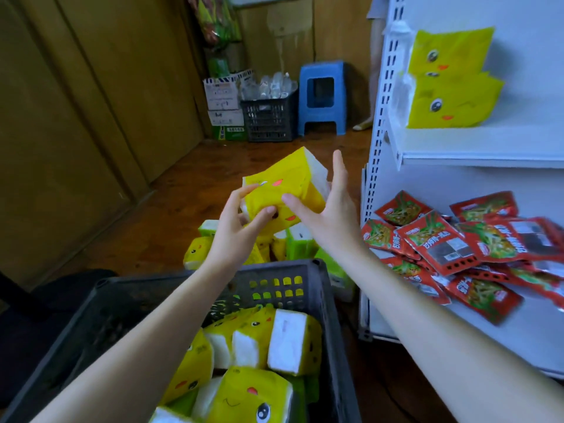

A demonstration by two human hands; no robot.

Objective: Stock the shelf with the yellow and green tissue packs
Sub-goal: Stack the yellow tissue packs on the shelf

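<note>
A yellow tissue pack (287, 181) with a printed face is held in the air above the grey crate (323, 300). My left hand (238, 227) pinches its lower left end between thumb and fingers. My right hand (329, 206) presses its right side with straight fingers, thumb on the front. Several yellow tissue packs (265, 340) fill the crate. More yellow and green packs (299, 239) lie on the floor beyond it. Two yellow packs (451, 83) stand on the white shelf (476, 148) at the upper right.
Red snack packets (457, 239) are piled on the lower shelf. A perforated white upright (378, 117) edges the shelving. At the back stand a blue stool (323, 96), a dark crate of bottles (268, 114) and cardboard boxes (224, 102). A person's leg (374, 74) shows behind the shelving.
</note>
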